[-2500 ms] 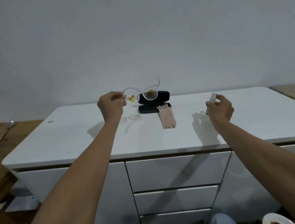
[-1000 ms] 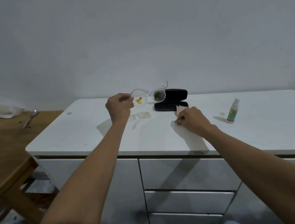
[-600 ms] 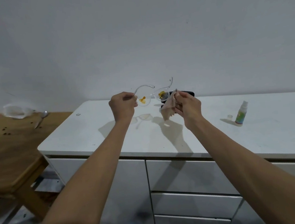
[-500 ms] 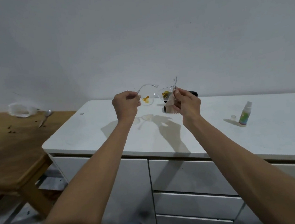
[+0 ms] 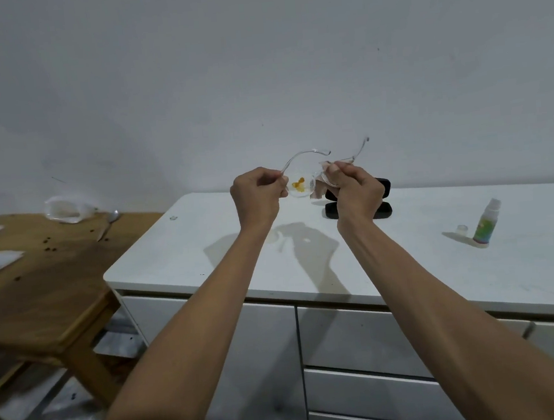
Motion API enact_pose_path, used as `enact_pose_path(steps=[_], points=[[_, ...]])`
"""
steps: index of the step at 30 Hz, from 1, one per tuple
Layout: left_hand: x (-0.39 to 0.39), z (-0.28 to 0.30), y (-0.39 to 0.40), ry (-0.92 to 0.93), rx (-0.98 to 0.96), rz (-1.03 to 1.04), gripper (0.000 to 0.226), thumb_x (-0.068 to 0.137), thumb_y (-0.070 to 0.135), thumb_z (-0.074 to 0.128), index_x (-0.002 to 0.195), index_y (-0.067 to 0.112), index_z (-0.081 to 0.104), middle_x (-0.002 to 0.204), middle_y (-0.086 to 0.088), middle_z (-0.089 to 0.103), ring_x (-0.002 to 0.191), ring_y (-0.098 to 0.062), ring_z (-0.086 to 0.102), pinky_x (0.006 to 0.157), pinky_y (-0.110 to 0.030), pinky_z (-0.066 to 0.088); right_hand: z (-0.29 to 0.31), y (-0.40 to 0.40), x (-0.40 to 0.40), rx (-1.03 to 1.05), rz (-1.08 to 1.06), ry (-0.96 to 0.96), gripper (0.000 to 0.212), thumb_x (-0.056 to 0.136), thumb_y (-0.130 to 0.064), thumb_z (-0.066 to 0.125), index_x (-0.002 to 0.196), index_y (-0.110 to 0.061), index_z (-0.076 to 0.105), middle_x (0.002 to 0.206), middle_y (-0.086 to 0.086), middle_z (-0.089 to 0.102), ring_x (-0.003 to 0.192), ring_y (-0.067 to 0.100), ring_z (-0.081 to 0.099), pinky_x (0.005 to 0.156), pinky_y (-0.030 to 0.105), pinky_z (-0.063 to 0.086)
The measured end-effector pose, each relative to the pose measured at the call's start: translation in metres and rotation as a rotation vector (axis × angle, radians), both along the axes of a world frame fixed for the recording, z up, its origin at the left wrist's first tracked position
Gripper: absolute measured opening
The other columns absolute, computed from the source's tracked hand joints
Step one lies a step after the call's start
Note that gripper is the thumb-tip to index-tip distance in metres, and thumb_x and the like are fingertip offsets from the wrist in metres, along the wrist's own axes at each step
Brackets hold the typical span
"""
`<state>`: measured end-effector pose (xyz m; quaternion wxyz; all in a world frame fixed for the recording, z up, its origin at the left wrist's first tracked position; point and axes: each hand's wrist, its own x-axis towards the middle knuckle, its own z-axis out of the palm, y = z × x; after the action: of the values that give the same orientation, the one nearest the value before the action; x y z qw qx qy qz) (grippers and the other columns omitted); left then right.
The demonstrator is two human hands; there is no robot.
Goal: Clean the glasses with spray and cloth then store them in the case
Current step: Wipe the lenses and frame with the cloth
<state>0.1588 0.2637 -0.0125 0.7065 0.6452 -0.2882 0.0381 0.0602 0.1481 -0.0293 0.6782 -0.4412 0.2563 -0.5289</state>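
Pinching the clear glasses [image 5: 300,187] by their left hinge, the left hand [image 5: 257,194] steadies them above the white cabinet [image 5: 406,248] while the right hand [image 5: 356,189] squeezes a cloth [image 5: 317,193] around the other lens, probably to wipe it. Behind the glasses the black case [image 5: 382,209] lies open, likely to receive them; the spray bottle [image 5: 486,225] stands uncapped well to their right.

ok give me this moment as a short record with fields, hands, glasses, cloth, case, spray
left hand: pinches the glasses at one end of the frame
right hand: presses the cloth onto one lens
glasses: held in the air, orange smear on the uncovered lens
case: black, on the white cabinet, partly hidden by the right hand
spray bottle: upright on the cabinet, cap off beside it
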Motion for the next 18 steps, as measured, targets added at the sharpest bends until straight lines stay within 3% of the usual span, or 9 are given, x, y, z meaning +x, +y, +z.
enact_pose_path(steps=[7, 10, 13, 15, 18], points=[[0.012, -0.010, 0.014, 0.013, 0.031, 0.037, 0.006, 0.080, -0.003, 0.079, 0.084, -0.001, 0.076, 0.065, -0.012, 0.070, 0.055, -0.019, 0.066, 0.063, -0.026, 0.061, -0.002, -0.012, -0.008, -0.076, 0.196, 0.222, 0.011, 0.075, -0.007, 0.089, 0.073, -0.010, 0.078, 0.086, 0.019, 0.078, 0.068, 0.035, 0.066, 0.077, 0.047, 0.054], [0.020, -0.012, 0.020, 0.020, 0.062, 0.021, 0.006, 0.080, -0.003, 0.079, 0.085, -0.001, 0.076, 0.066, -0.015, 0.070, 0.057, -0.021, 0.066, 0.066, -0.031, 0.063, 0.000, -0.012, -0.018, -0.182, 0.255, 0.347, 0.009, 0.075, -0.012, 0.090, 0.078, -0.011, 0.081, 0.082, 0.015, 0.078, 0.071, 0.029, 0.073, 0.089, 0.052, 0.062], [0.022, -0.011, 0.022, 0.063, 0.032, 0.013, 0.008, 0.080, -0.005, 0.078, 0.087, -0.003, 0.076, 0.072, -0.020, 0.072, 0.061, -0.025, 0.067, 0.069, -0.034, 0.064, 0.000, -0.008, -0.023, -0.307, 0.266, 0.370, 0.009, 0.081, -0.021, 0.085, 0.084, -0.013, 0.084, 0.072, 0.015, 0.074, 0.073, 0.031, 0.074, 0.092, 0.063, 0.057], [0.022, -0.010, 0.023, 0.088, 0.016, 0.014, 0.008, 0.080, -0.005, 0.078, 0.087, -0.003, 0.076, 0.074, -0.021, 0.073, 0.062, -0.027, 0.068, 0.070, -0.035, 0.064, 0.001, -0.006, -0.024, -0.338, 0.266, 0.360, 0.011, 0.085, -0.020, 0.075, 0.089, -0.015, 0.084, 0.080, 0.022, 0.076, 0.086, 0.039, 0.076, 0.096, 0.067, 0.052], [0.021, -0.008, 0.025, 0.101, 0.005, -0.007, 0.008, 0.080, -0.005, 0.079, 0.087, -0.005, 0.075, 0.073, -0.019, 0.072, 0.062, -0.027, 0.068, 0.070, -0.034, 0.064, 0.004, -0.002, -0.027, -0.371, 0.260, 0.343, 0.016, 0.082, -0.014, 0.071, 0.093, -0.012, 0.082, 0.081, 0.024, 0.077, 0.088, 0.039, 0.076, 0.088, 0.061, 0.057]])
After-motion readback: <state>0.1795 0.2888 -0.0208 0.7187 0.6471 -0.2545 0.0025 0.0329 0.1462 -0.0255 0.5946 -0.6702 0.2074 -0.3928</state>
